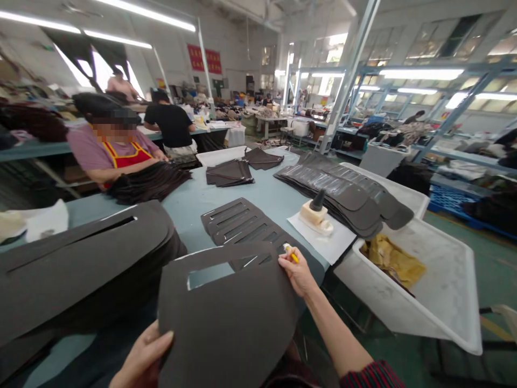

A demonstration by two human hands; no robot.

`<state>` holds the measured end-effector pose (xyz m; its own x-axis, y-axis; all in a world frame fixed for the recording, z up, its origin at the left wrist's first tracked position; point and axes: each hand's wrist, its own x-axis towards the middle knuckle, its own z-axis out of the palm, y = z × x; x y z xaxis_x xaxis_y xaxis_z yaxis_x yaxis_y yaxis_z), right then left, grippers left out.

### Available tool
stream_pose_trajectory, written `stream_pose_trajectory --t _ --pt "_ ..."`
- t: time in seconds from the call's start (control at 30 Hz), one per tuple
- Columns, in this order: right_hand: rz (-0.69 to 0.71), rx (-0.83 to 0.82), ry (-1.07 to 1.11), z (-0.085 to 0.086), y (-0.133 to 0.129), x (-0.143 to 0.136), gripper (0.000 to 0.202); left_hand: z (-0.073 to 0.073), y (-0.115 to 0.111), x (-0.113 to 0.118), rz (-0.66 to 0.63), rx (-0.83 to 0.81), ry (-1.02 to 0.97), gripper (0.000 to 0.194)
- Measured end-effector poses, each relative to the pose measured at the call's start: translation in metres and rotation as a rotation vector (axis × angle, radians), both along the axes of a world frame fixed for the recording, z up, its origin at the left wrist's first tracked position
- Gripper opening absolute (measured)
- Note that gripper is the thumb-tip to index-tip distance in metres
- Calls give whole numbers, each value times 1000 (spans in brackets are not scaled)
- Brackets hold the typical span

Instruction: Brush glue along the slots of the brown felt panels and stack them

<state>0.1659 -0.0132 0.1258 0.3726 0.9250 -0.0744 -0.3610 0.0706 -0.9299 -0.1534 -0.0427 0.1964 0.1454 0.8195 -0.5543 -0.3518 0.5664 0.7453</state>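
Note:
My left hand (pixel 146 353) grips the lower left edge of a dark grey sheet panel (pixel 230 323), its thumb on the face. The panel is tilted up toward me, with a rectangular slot and smaller cut-outs near its top. My right hand (pixel 298 274) is closed at the panel's upper right edge, around a small yellow-handled tool with a white tip (pixel 291 253), which looks like a brush. Just beyond lies a similar slotted panel (pixel 242 221) on the pale blue table. A cream block-shaped holder with a black conical top (pixel 315 213) stands on a white sheet (pixel 343 237).
Stacked dark panels lie at left (pixel 81 253) and at the back right (pixel 343 194); smaller pieces (pixel 230 173) sit mid-table. A white bin (pixel 440 291) with yellow-brown material stands right. Across the table, a person in a red apron (pixel 127 156) handles a dark pile (pixel 147 180).

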Motion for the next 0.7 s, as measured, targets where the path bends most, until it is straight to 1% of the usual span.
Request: stream_pose_trajectory --t 0.07,0.13,0.23,0.3,0.4,0.47,0.5,0.57,0.6,0.63,0.7 --pt "-80 -44 -168 -25 -5 51 40 -20 7 44 -51 -4 -24 45" --pt "-137 -106 -377 -51 -7 101 38 -45 8 86 -121 18 -18 43" --pt "-138 -209 -730 -85 -5 162 31 -93 -1 141 -156 39 65 36" --pt "-81 -251 -939 -101 1 188 23 -127 -11 171 -114 8 140 39" --pt "18 -254 -1137 -115 15 207 14 -171 -22 200 27 -64 251 50" --pt "57 -250 -1215 -122 25 212 10 -194 -25 210 121 -76 322 57" --pt "71 -254 -1245 -125 29 214 9 -203 -26 213 154 -72 362 60" --pt "96 -264 -1286 -132 37 215 8 -217 -27 216 185 -42 456 62" --pt "108 -271 -1301 -135 41 215 7 -222 -27 216 183 -21 519 62" --pt "119 -278 -1317 -138 44 215 6 -225 -27 217 169 -1 593 62" --pt "134 -300 -1355 -143 48 215 4 -227 -27 218 122 44 774 60"
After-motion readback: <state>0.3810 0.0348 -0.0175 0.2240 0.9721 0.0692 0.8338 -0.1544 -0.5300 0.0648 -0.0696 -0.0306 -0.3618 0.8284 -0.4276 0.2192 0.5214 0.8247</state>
